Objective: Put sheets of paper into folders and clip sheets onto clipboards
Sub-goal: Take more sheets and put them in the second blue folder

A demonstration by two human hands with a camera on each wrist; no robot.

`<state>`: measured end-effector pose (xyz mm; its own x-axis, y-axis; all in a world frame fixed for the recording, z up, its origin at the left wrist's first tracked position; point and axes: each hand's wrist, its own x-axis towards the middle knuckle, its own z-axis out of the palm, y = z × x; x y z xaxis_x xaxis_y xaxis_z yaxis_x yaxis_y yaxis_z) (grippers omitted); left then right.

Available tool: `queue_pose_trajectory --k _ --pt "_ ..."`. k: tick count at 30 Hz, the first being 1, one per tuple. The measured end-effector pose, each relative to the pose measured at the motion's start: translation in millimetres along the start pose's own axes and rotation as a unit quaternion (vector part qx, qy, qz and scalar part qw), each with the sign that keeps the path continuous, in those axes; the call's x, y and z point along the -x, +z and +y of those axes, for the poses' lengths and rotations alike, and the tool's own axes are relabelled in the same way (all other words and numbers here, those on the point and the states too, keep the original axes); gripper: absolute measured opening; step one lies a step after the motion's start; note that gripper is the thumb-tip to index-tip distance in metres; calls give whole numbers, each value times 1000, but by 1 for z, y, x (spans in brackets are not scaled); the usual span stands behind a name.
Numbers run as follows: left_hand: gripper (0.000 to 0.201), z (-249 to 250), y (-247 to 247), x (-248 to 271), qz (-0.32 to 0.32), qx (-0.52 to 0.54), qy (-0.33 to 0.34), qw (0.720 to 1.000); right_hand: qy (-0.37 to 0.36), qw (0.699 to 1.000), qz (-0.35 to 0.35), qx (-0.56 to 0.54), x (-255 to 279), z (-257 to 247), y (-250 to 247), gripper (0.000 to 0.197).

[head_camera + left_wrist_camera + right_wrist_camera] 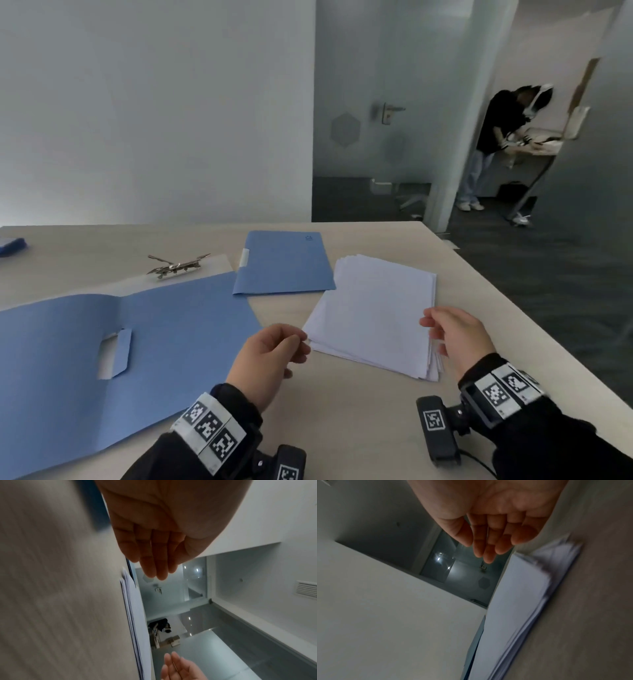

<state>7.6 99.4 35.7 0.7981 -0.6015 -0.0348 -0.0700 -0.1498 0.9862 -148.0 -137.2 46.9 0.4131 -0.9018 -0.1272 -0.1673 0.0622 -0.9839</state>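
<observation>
A stack of white paper sheets [373, 315] lies on the table right of centre, also seen edge-on as the paper stack [135, 615] and the paper stack [522, 601]. An open blue folder [102, 359] is spread flat at the left. A closed blue folder [284, 262] lies behind it. A transparent clipboard with a metal clip [178, 266] sits partly under the open folder. My left hand [274, 353] hovers at the stack's near left corner, fingers relaxed and empty. My right hand [455, 332] hovers over the stack's right edge, fingers loosely extended, holding nothing.
The wooden table [342, 428] ends at its right edge close to the paper. A blue object [12, 246] lies at the far left. Beyond a glass partition with a door [387, 113], another person [496, 137] bends over a table.
</observation>
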Motion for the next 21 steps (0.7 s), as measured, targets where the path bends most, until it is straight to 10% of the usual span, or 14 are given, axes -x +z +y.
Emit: queue_pose_trajectory --k 10,21 --pt "42 -5 76 -51 -65 -190 52 978 115 980 -8 -162 -10 34 -46 26" --pt "66 -11 86 -79 -112 -478 -10 871 192 961 -34 -194 -20 29 -54 37"
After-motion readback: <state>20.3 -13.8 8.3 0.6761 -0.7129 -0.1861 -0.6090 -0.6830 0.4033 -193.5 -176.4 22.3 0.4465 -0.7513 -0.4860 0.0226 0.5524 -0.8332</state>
